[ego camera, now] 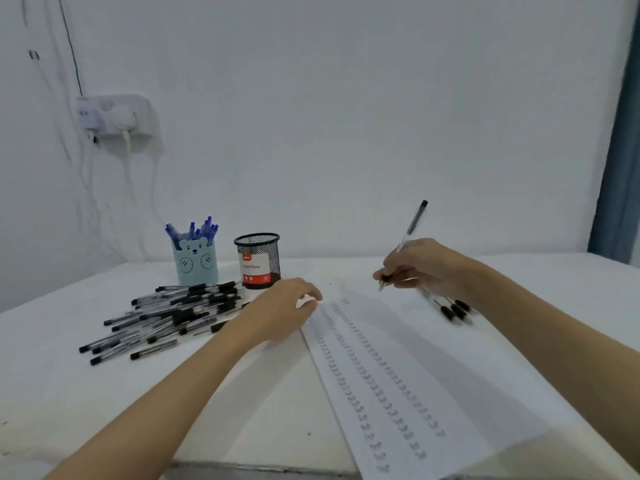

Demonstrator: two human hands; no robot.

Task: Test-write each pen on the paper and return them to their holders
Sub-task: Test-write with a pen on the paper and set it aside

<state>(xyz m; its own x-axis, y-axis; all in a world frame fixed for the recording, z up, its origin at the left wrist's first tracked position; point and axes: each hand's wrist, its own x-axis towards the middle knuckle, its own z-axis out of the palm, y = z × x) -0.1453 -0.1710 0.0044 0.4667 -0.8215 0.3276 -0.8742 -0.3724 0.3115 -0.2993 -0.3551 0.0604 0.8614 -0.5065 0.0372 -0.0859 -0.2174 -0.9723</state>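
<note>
Right hand (420,265) pinches one pen (412,226) in its fingers, tip just above the paper (433,372) — three written rows. Left hand (284,306), fingers loosely curled, rests on the sheet's edge. Two holders (bear cup (195,263), mesh cup (259,259)) — a pile of black pens (173,315) lies on the worktop.

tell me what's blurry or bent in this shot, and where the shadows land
Head view: wide-angle bend bows the table edge; motion blur smears the right hand and the loose pens beneath it; soft arm shadows cross the paper; the pen pile and the marks stay fairly sharp.
</note>
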